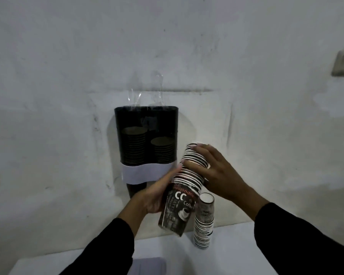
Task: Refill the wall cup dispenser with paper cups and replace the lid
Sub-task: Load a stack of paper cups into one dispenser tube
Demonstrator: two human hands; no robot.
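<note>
Two hands [157, 195] [213, 167], one held cup stack [185, 187], one standing stack [204, 223]

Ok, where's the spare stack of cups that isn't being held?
The spare stack stands upside down on the white table, lower right of centre in the head view, just right of the held stack and below the right hand.

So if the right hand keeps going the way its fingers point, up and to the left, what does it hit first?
Probably the dispenser: the right hand, gripping the held cup stack, points toward its lower right edge. Depth is unclear, so it might pass in front.
</note>
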